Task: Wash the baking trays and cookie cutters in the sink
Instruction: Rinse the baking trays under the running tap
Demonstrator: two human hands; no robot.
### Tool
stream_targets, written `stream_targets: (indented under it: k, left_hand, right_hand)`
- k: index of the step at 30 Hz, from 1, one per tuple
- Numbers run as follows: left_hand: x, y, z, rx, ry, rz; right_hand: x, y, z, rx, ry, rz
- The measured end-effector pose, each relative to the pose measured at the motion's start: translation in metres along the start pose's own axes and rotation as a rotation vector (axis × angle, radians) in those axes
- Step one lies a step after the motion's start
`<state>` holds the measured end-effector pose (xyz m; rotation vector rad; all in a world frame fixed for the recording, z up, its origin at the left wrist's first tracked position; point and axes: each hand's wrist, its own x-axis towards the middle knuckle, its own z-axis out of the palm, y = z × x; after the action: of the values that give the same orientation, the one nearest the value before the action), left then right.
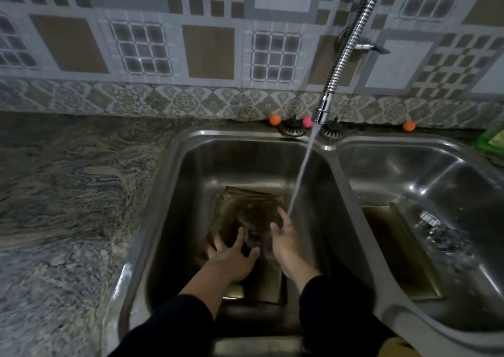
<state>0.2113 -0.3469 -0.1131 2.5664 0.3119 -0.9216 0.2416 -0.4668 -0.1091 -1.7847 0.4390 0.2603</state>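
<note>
A dark rectangular baking tray (253,204) lies flat in the left sink basin (196,182), wet under the running water. My left hand (234,255) rests spread on the tray's near part, fingers apart. My right hand (283,236) sits on the tray to the right, fingers pointing toward the stream; whether it holds anything is blurred. A second baking tray (395,250) lies in the right sink basin (409,171). Several shiny metal cookie cutters (441,234) lie beside it in that basin.
A flexible chrome faucet (338,65) hangs over the divider and pours water (302,168) into the left basin. A marbled stone counter (68,193) spreads to the left. Two drain strainers (291,127) and small orange and pink balls sit behind the sink. A green item (491,138) is at far right.
</note>
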Motion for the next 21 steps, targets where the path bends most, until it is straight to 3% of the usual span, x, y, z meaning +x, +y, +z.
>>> stream_targets:
  k: [9, 13, 18, 19, 21]
  left_hand:
    - [0.005, 0.059, -0.002, -0.062, 0.364, 0.536]
    - [0.018, 0.07, -0.026, -0.103, 0.511, 0.506]
    - [0.019, 0.047, -0.044, 0.208, 0.738, 0.426]
    - [0.016, 0.042, -0.046, 0.204, 0.754, 0.408]
    - [0.007, 0.033, -0.046, -0.016, 0.684, 0.358]
  right_hand:
    - [-0.016, -0.034, -0.043, 0.019, 0.058, -0.222]
    - [-0.023, -0.045, -0.064, -0.049, 0.103, -0.387]
    - [-0.022, -0.041, -0.074, -0.019, 0.144, -0.465]
    - [-0.021, -0.039, -0.075, 0.0, 0.158, -0.468]
    - [-0.02, -0.038, -0.076, 0.036, 0.19, -0.461]
